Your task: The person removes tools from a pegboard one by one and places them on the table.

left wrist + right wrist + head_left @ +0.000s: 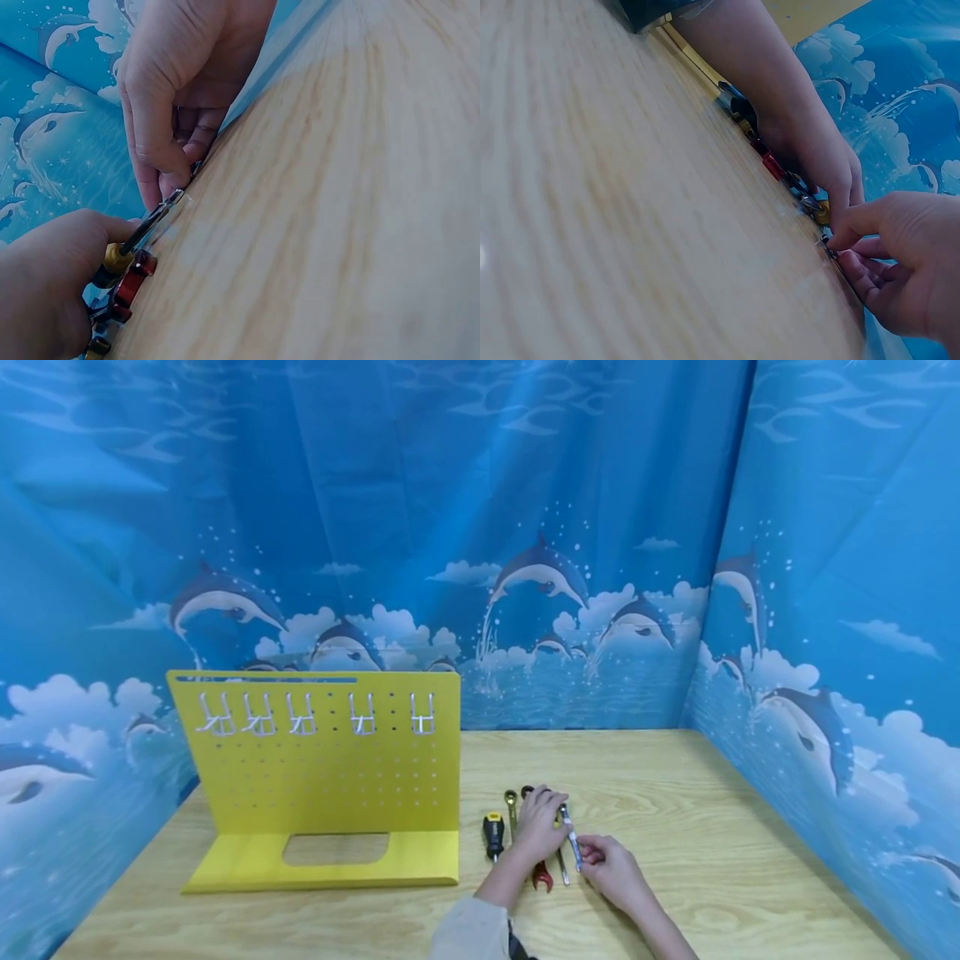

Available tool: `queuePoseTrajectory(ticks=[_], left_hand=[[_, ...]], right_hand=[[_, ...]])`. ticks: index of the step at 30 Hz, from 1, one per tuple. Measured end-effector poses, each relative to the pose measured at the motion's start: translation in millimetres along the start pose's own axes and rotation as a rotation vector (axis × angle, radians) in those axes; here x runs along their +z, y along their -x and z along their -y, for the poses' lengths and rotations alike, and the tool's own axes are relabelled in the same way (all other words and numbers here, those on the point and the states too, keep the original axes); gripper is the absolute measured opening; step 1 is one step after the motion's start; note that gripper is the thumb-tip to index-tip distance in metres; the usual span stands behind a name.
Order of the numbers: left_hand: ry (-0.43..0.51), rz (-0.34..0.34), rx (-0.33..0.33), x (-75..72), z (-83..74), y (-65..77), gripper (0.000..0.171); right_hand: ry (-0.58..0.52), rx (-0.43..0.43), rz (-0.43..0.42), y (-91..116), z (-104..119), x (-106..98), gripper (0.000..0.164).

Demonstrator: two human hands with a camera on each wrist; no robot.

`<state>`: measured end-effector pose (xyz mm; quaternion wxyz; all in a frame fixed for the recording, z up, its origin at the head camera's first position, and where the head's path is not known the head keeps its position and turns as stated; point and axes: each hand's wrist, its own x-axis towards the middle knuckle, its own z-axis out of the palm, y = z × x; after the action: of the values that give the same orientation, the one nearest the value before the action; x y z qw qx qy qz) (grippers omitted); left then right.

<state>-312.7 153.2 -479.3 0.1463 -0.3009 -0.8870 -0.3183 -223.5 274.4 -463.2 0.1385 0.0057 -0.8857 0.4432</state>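
Observation:
My left hand [542, 825] lies over a row of hand tools, palm down, its fingers reaching to their far ends. My right hand [611, 870] pinches the near end of a slim, pen-like silvery-white tool [572, 837] between thumb and fingertips; its exact kind does not show. Under the left hand lie a red open-ended wrench [542, 878] and a screwdriver with a metal shaft [563, 867]. In the left wrist view the screwdriver's yellow handle end [116, 256] is beside the left thumb. The right wrist view shows both hands' fingertips close together.
Left of the hands lie a black-and-yellow screwdriver [493, 835] and a gold ring wrench [512, 802]. A yellow pegboard stand [330, 802] with several white wire hooks [363, 717] stands on the wooden table [720, 860]. Blue dolphin curtains [600, 485] border the back and sides.

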Motion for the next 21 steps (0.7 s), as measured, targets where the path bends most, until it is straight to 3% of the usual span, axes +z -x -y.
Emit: queuePoseTrajectory(ticks=[9,21], left_hand=[[-0.008,0.053,-0.077,3.6,0.4,1.5,0.046],[0.040,0.038,-0.117,-1.9,-9.0,-2.2,0.045]], right_hand=[[-0.012,0.030,-0.011,3.0,-2.2,2.2,0.032],[-0.053,0.078,-0.081,-0.2,-6.1,-2.2,0.032]])
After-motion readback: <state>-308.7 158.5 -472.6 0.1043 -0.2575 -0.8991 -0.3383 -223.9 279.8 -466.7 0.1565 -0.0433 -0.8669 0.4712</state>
